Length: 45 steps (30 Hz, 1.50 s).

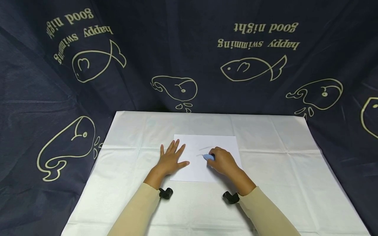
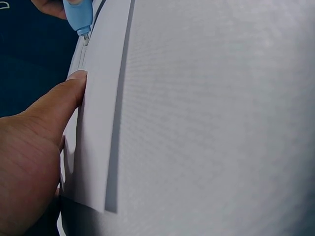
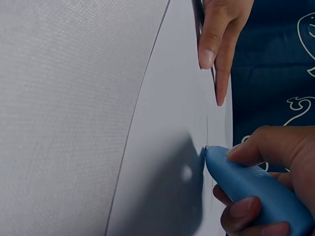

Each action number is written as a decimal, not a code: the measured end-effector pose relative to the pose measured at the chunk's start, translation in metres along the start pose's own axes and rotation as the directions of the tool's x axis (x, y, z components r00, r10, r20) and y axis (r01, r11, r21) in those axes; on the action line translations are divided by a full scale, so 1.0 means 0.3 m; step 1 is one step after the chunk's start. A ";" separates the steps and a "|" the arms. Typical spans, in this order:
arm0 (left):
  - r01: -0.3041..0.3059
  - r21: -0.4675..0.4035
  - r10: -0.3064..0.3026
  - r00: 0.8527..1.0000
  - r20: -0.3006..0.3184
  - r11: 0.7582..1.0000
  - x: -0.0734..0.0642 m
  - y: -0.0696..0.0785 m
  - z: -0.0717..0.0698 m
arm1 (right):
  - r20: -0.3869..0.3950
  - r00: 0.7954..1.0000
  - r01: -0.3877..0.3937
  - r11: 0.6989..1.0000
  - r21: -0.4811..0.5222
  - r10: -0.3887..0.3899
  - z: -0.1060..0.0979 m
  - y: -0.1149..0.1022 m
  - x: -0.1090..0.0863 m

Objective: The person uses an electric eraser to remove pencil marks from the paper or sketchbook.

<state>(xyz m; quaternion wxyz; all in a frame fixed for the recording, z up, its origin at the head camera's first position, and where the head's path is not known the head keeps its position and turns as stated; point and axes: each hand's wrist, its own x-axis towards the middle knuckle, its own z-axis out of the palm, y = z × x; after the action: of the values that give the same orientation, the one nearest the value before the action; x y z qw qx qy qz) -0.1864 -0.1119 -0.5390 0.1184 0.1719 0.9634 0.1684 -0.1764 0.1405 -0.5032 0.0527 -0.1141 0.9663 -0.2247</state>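
A sheet of white paper (image 1: 192,172) lies on the white-covered table, with a few faint grey lines (image 1: 205,148) near its middle. My left hand (image 1: 169,162) rests on the left part of the sheet, its fingers spread and straight. In my right hand (image 1: 223,161) I grip a chunky blue electric eraser (image 3: 251,184), thumb on one side and fingers curled round the other. Its narrow tip points left and meets the paper by the lower line. In the left wrist view the eraser (image 2: 78,14) shows beyond my left thumb (image 2: 61,101).
A white cloth (image 1: 280,183) with fold creases covers the table. Behind and left hangs a dark blue curtain (image 1: 177,42) printed with fish, whales and upside-down lettering. Small black devices (image 1: 166,193) are worn at both wrists.
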 end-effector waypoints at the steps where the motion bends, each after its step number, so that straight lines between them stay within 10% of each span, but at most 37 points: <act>1: -0.001 0.000 0.001 1.000 0.000 1.000 0.001 0.000 0.001 | -0.001 1.000 0.001 1.000 0.002 -0.001 -0.001 0.000 0.000; 45: -0.004 0.004 0.004 1.000 -0.008 1.000 -0.003 -0.003 0.003 | -0.026 1.000 0.016 1.000 0.020 -0.015 0.011 -0.007 0.009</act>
<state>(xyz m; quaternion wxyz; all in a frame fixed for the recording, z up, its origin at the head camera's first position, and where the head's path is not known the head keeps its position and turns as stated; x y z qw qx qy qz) -0.1856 -0.1127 -0.5400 0.1139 0.1734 0.9638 0.1674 -0.1781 0.1365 -0.5054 0.0397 -0.1181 0.9636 -0.2366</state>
